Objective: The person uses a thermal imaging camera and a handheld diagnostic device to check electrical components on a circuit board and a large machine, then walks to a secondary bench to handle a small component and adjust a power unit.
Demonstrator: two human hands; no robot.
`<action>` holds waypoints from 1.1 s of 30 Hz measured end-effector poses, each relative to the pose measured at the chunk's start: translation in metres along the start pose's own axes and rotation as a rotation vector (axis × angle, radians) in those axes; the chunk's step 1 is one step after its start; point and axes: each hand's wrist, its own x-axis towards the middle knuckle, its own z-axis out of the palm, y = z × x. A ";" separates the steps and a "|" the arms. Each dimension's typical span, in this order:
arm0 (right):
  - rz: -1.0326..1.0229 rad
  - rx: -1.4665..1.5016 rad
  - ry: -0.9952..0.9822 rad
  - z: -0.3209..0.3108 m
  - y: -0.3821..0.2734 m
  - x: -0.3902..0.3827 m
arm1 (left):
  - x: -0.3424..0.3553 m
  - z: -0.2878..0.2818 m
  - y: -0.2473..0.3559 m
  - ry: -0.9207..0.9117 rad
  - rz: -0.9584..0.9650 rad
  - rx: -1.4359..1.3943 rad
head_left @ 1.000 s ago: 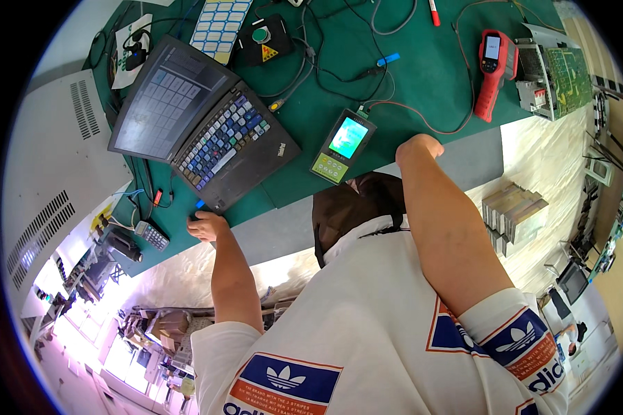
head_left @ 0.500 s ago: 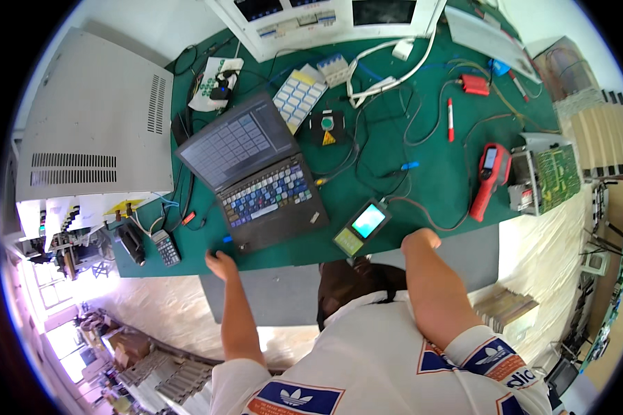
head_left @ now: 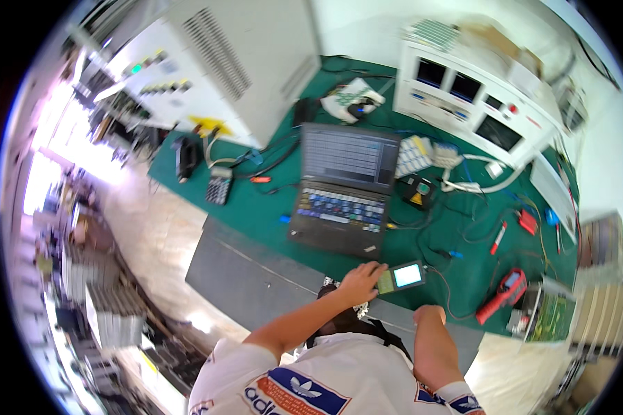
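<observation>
My left hand point(head_left: 361, 282) reaches across my front to a small handheld device point(head_left: 403, 276) at the table's near edge. Its fingers are stretched out, with the tips at the device's olive keypad end. The device lies flat and its screen is lit white; a cable runs from its far end. Nearby, my right hand point(head_left: 430, 315) rests at the table edge, foreshortened, with its fingers hidden. An open laptop point(head_left: 336, 232), with a table of rows on its screen, stands just beyond my left hand.
On the green table point(head_left: 256, 223) lie a red handheld thermal camera point(head_left: 503, 296), a circuit board unit point(head_left: 548, 317), a red-and-white marker point(head_left: 498, 238), a calculator point(head_left: 219, 185) and loose cables. A large grey cabinet point(head_left: 256, 62) stands left, a white instrument box point(head_left: 474, 104) at the back right.
My left hand has moved right, from beside the laptop's left front corner to the handheld device. My right hand stays at the table edge. The view has turned left.
</observation>
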 end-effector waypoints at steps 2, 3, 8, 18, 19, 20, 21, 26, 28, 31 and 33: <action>-0.014 -0.074 -0.016 -0.003 0.002 -0.038 | 0.002 0.005 -0.002 -0.065 0.035 0.045; -0.028 -0.116 -0.010 -0.005 0.001 -0.048 | 0.002 0.006 -0.002 -0.106 0.051 0.063; 0.353 0.787 -0.226 0.011 0.007 0.048 | 0.001 0.014 -0.012 -0.110 0.100 0.071; 0.025 -0.162 -0.131 0.004 0.007 0.051 | 0.020 0.062 0.036 -0.158 -0.022 0.071; -0.012 -0.251 -0.132 0.004 0.008 0.051 | 0.020 0.069 0.037 -0.134 -0.016 0.047; -0.047 -0.312 -0.136 0.003 0.006 0.051 | 0.018 0.076 0.036 -0.114 -0.016 0.027; -0.065 -0.357 -0.142 0.002 0.008 0.051 | 0.016 0.084 0.034 -0.093 -0.014 0.007; -0.168 -0.628 -0.139 0.006 0.010 0.051 | -0.030 0.059 -0.003 0.081 0.033 -0.249; -0.206 -0.699 -0.133 0.006 0.010 0.049 | -0.055 0.044 -0.028 0.258 -0.138 -0.303; -0.245 -0.756 -0.139 0.004 0.010 0.046 | -0.087 0.009 -0.069 0.599 -0.532 -0.387; -0.200 -0.707 -0.119 0.004 0.009 0.048 | -0.098 -0.013 -0.098 0.874 -0.833 -0.477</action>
